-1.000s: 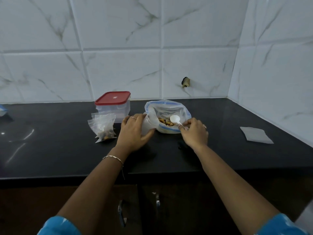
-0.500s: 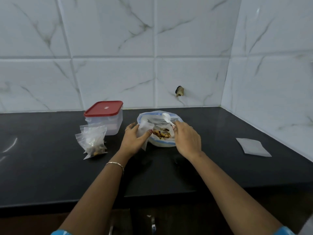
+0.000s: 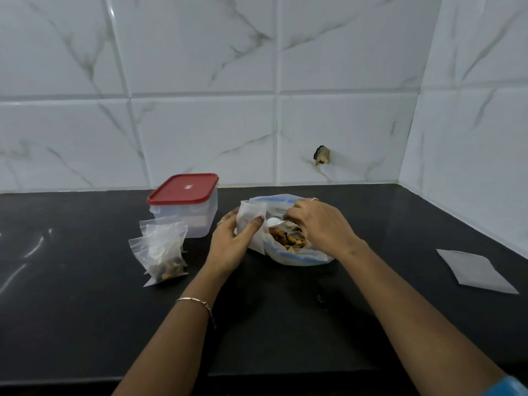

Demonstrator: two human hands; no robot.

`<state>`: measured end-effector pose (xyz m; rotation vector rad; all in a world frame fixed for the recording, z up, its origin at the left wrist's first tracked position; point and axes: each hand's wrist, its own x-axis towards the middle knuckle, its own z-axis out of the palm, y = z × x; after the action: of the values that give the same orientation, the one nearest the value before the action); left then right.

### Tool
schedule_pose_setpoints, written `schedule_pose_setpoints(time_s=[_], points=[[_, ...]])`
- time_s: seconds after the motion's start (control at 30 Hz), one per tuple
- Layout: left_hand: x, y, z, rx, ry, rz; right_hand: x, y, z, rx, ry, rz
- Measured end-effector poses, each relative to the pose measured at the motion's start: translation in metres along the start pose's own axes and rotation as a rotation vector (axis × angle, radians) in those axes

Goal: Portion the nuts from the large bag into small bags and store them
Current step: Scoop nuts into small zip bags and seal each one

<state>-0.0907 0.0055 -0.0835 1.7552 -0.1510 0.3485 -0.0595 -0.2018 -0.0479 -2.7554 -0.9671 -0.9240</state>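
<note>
The large clear bag (image 3: 300,257) with a blue zip edge lies open on the black counter (image 3: 85,310), with brown nuts (image 3: 288,238) showing inside. My left hand (image 3: 231,244) grips a small empty clear bag (image 3: 251,221), upright at the large bag's left rim. My right hand (image 3: 320,224) reaches over the large bag and pinches the handle of a white plastic spoon (image 3: 273,222), whose bowl points toward the small bag's mouth. Two small bags holding nuts (image 3: 164,252) stand to the left.
A clear plastic box with a red lid (image 3: 184,204) stands behind the filled bags. A flat empty small bag (image 3: 477,270) lies at the far right near the side wall. Tiled walls close the counter at the back and right.
My right hand has swung the spoon leftward, bringing its bowl down next to the small bag's mouth. My left hand has raised the small bag more upright. The camera has tilted.
</note>
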Motion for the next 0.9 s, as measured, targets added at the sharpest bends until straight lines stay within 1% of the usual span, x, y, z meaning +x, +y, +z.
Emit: schedule_pose_setpoints(time_s=[0.07,0.13,0.27,0.33,0.43,0.57,0.63,0.77,0.83,0.9], points=[[0.001,0.003,0.002,-0.014,-0.074,-0.047,0.008,0.0,0.003,-0.005,0.0,-0.073],[0.0,0.002,0.003,0.057,-0.086,-0.037,0.014,-0.002,0.008,-0.049,-0.016,-0.152],[-0.002,0.0,0.003,0.294,0.009,0.014,0.016,-0.001,0.009,-0.139,-0.049,-0.372],[-0.003,0.0,0.004,0.367,0.033,0.028,0.012,0.005,0.005,-0.174,-0.071,-0.497],[-0.003,0.001,0.003,0.394,0.078,0.025,0.002,0.021,-0.001,-0.241,-0.057,-0.63],[-0.005,0.002,0.001,0.405,0.108,0.029,-0.01,0.036,-0.012,-0.351,-0.113,-0.721],[-0.007,0.003,0.002,0.439,0.108,0.058,-0.01,0.041,-0.021,-0.363,-0.102,-0.713],[-0.011,0.006,0.002,0.505,0.087,0.151,0.0,0.044,-0.028,-0.372,-0.014,-0.572],[-0.012,0.007,0.002,0.544,0.062,0.184,0.005,0.036,-0.023,-0.353,-0.012,-0.516],[-0.013,0.007,0.002,0.593,0.06,0.213,0.01,0.025,-0.014,-0.333,-0.055,-0.477]])
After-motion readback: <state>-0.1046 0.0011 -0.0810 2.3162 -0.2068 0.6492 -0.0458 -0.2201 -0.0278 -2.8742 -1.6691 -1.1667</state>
